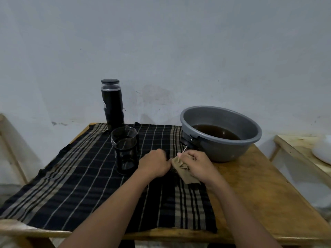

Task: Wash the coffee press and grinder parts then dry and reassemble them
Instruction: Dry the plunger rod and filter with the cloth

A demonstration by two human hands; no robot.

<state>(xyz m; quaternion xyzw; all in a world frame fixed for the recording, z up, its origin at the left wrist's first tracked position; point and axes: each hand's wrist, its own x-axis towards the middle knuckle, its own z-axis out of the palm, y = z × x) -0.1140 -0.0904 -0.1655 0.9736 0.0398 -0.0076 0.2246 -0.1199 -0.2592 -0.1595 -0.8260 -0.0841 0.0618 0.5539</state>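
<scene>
– Plunger of the coffee press (187, 142), thin metal rod with black lid: where now?

– Held low over the black-and-tan plaid cloth (80, 176), just in front of the grey plastic basin (232, 154) of brown water. Slants from the lid, close by the basin wall, down into a crumpled tan rag (182, 170).

– Gripped how?

– Right hand (197, 165) curled round the rag, fingers closed on it with the rod running inside. Left hand (154, 164) curled too, fingers pinching the rag-wrapped lower end; filter itself mostly hidden.

– Step in hand?

– Drying, most likely. Washing seemingly finished, going by the murky water. Reassembly of the press not yet begun.

– Why so?

– Just left of the hands, open and lidless: clear glass beaker in black frame (125, 149). Behind it, upright at the cloth's far edge: tall black cylindrical grinder (112, 102), capped.

– Next move?

– Probably wipe rod and filter through, then carry across, centre over the beaker mouth and lower straight, steadying the glass on the wooden tabletop (259, 194).
</scene>
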